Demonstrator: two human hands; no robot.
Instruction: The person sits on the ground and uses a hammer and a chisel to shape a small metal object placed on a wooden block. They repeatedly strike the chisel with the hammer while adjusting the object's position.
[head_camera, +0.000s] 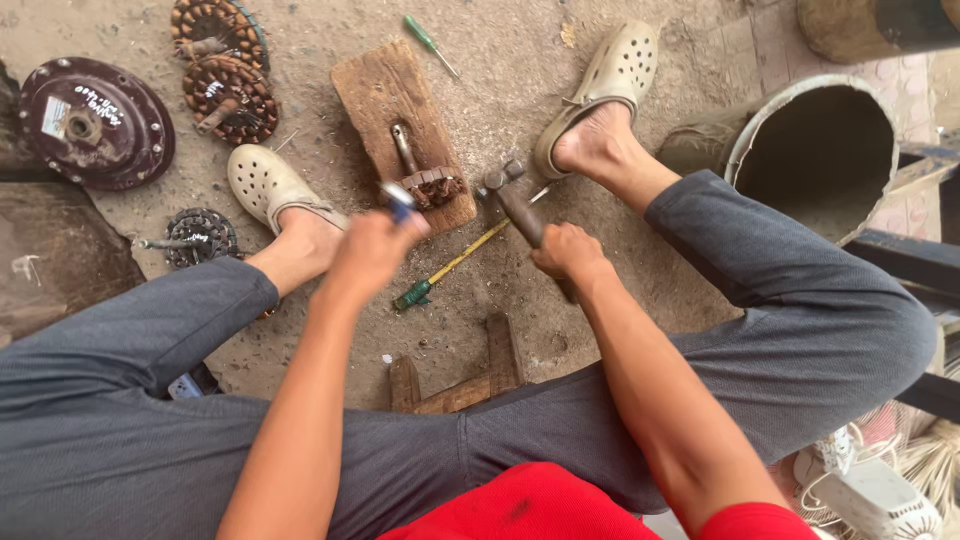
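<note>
I recorded grey trousers (130, 400) and a red shirt (540, 505) on the person. The clogs (605, 80) were pale beige, perforated with round holes. The wooden block (385, 95) was reddish brown, the wound part (435, 187) on it coppery brown. The long screwdriver (450, 265) had a yellow shaft and green handle; the small screwdriver (430, 45) was green. I noted a dark maroon round cover (95, 125) with a white label. The tool tip in the left hand (370, 250) was blue. The ground (520, 50) was dusty tan.
</note>
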